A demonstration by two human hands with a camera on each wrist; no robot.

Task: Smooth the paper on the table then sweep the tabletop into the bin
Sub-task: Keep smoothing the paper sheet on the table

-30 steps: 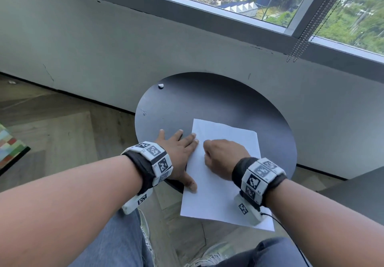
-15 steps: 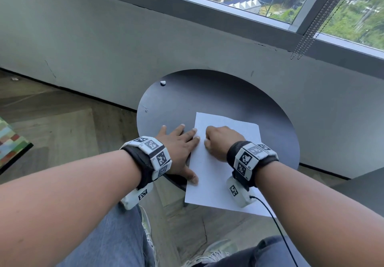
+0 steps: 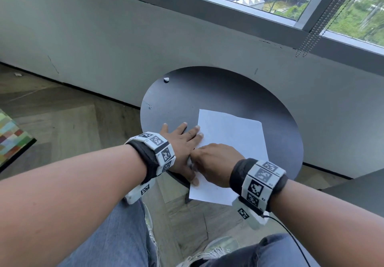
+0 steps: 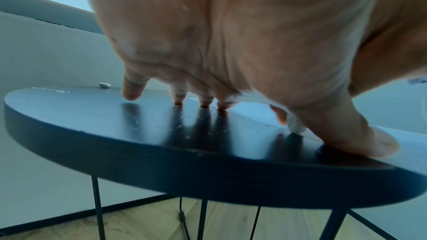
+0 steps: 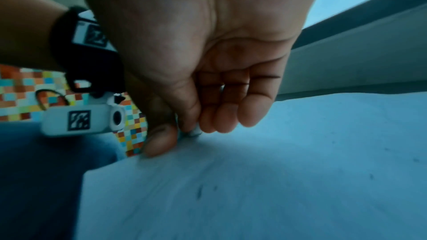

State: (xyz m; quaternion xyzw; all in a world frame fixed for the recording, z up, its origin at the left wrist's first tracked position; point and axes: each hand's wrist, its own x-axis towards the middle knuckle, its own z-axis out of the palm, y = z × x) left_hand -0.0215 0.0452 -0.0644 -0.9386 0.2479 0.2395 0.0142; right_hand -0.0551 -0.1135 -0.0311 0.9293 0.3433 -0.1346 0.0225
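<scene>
A white sheet of paper (image 3: 232, 133) lies on the round black table (image 3: 228, 92), its near end hanging over the table's edge. My left hand (image 3: 182, 142) lies flat beside it, fingers spread, fingertips on the sheet's left edge and thumb on the sheet. My right hand (image 3: 212, 163) rests on the paper against the left thumb, fingers curled. In the right wrist view its thumb and forefinger pinch a small white scrap (image 5: 194, 131) down on the paper (image 5: 254, 180). The same scrap (image 4: 295, 125) shows beside the left thumb. Another white crumb (image 3: 166, 79) sits at the table's far left rim.
A grey wall under a window stands right behind the table, with a blind's bead chain (image 3: 311, 38) hanging at the right. A colourful checkered object (image 3: 10, 142) lies on the wood floor at the left. A second dark surface (image 3: 357, 190) juts in at the right. My knees are below.
My right hand has slid left and nearer across the paper, from the sheet's middle to the left thumb. The left hand has stayed flat in place.
</scene>
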